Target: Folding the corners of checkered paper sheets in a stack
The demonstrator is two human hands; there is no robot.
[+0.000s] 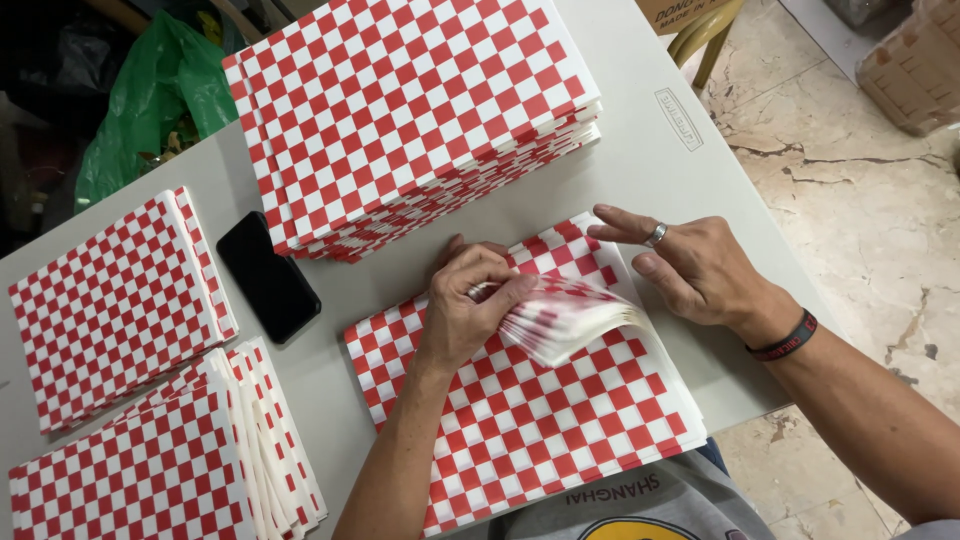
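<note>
Flanking checkered sheets [540,420]: tall stack [410,110], phone [268,277], side piles [115,300].

Beyond my work, a black phone [268,277] lies on the grey table [650,170], a green plastic bag [155,95] past its edge

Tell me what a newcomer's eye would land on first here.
First, the tall stack of red-and-white checkered sheets at the far side of the grey table. Next, the left hand in the middle, its fingers fanning up a corner of the near stack, with the ringed right hand resting beside it. A black phone lies left of them, by two smaller piles.
</note>
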